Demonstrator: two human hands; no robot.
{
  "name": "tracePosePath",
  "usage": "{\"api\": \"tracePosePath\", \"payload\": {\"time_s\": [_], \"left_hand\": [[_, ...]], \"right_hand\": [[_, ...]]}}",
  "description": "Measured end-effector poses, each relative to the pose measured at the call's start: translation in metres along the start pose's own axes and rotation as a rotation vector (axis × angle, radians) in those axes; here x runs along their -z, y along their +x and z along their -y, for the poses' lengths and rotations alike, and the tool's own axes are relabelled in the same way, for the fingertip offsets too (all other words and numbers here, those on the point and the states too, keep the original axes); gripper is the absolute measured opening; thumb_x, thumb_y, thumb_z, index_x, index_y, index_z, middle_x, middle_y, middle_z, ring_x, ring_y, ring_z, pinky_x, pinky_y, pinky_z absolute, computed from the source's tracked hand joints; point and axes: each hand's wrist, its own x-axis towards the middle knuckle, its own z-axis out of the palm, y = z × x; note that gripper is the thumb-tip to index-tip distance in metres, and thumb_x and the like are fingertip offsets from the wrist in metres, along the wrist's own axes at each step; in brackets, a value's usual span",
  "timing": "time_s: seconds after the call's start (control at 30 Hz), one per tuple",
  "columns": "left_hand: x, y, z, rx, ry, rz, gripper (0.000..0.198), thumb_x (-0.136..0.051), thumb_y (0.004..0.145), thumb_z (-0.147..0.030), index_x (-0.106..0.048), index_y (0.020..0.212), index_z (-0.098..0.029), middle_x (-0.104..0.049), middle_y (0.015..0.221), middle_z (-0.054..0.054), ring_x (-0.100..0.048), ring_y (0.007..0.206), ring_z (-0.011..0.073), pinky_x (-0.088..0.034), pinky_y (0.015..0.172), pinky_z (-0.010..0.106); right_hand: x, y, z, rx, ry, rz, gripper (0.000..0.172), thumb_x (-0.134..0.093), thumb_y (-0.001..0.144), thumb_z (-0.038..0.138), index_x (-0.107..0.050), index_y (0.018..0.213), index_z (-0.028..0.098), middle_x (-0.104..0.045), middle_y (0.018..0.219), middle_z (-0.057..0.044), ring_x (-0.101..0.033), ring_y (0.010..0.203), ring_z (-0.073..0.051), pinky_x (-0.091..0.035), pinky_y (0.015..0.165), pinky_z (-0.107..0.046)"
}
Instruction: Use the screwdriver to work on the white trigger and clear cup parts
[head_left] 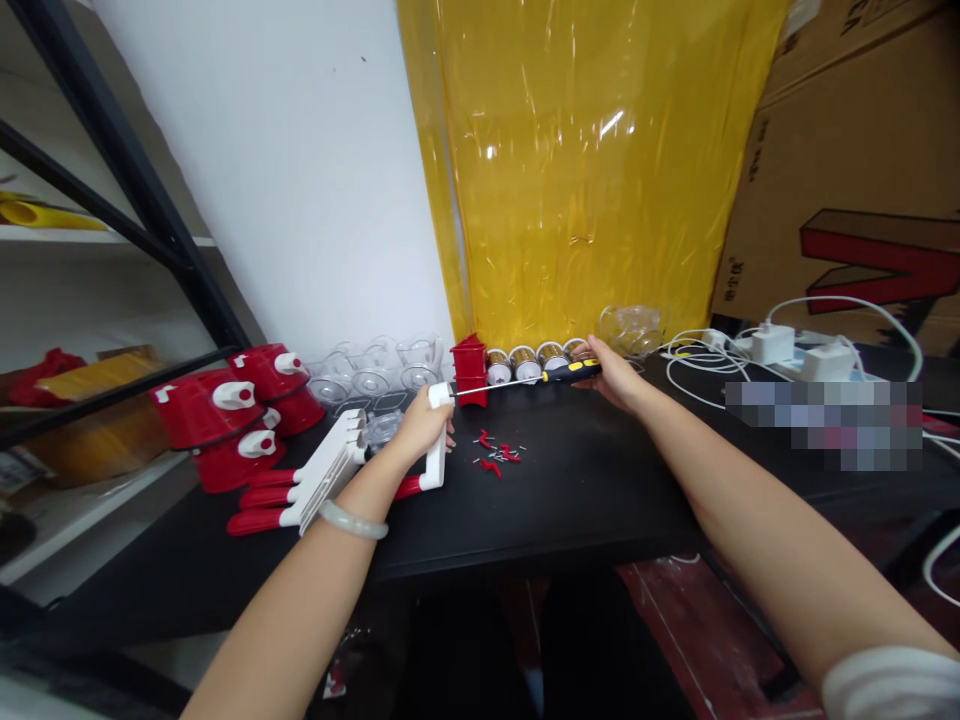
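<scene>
My left hand (421,425) is closed round a white plastic handle part (436,462) with a red grip at its lower end. In my right hand (611,375) is a long screwdriver (571,371) with a black and yellow handle, held level. Its shaft runs leftward and the tip meets the top of the white part. Below, between my hands, several small red pieces (491,467) and small screws (501,456) lie scattered on the black table (570,500). More white handle parts with red grips (328,480) lie beside my left forearm.
Red cup-shaped housings (217,410) are stacked at the left. Along the back stand clear plastic cups (371,370), red pieces (470,368) and metal-sided cylinders (524,363). White cables and chargers (772,343) crowd the right. A black shelf frame (112,180) rises on the left.
</scene>
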Motion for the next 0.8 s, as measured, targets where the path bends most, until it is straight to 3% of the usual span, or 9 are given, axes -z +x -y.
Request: {"api": "tracePosePath", "payload": {"time_s": [0.13, 0.27, 0.5, 0.8], "left_hand": [[-0.0005, -0.0001, 0.0, -0.003, 0.008, 0.004, 0.041, -0.053, 0.079, -0.01, -0.046, 0.118, -0.021, -0.055, 0.053, -0.007, -0.058, 0.038, 0.0192, -0.049, 0.038, 0.027], [-0.0004, -0.0015, -0.0012, -0.003, -0.007, 0.005, 0.041, -0.053, 0.078, -0.009, -0.045, 0.116, -0.022, -0.055, 0.054, -0.007, -0.059, 0.039, 0.0194, -0.049, 0.038, 0.026], [0.0003, -0.0018, -0.0021, 0.0, -0.016, -0.003, 0.039, -0.053, 0.078, -0.009, -0.045, 0.114, -0.022, -0.055, 0.054, -0.007, -0.057, 0.038, 0.0189, -0.048, 0.037, 0.026], [-0.0017, -0.0027, -0.0001, -0.003, 0.025, 0.025, 0.039, -0.053, 0.08, -0.01, -0.045, 0.116, -0.021, -0.054, 0.054, -0.007, -0.057, 0.038, 0.0187, -0.047, 0.038, 0.026]], "right_hand": [[0.0006, 0.0033, -0.0019, -0.111, -0.138, -0.023, 0.051, -0.043, 0.092, 0.072, -0.053, 0.082, 0.024, -0.056, 0.064, -0.002, -0.058, 0.058, -0.018, -0.051, 0.054, -0.031], [0.0021, 0.001, -0.0015, -0.058, -0.308, -0.039, 0.047, -0.044, 0.096, 0.066, -0.054, 0.08, 0.023, -0.044, 0.049, 0.003, -0.044, 0.041, -0.014, -0.045, 0.046, -0.029], [0.0005, -0.0013, -0.002, 0.018, -0.203, -0.039, 0.029, -0.072, 0.08, 0.044, -0.051, 0.081, 0.023, -0.048, 0.062, 0.006, -0.043, 0.047, -0.009, -0.047, 0.046, -0.024], [0.0021, -0.0028, 0.0025, 0.058, 0.032, -0.016, 0.039, -0.073, 0.061, 0.036, -0.05, 0.091, 0.026, -0.054, 0.082, 0.003, -0.052, 0.067, -0.013, -0.051, 0.054, -0.025]]}}
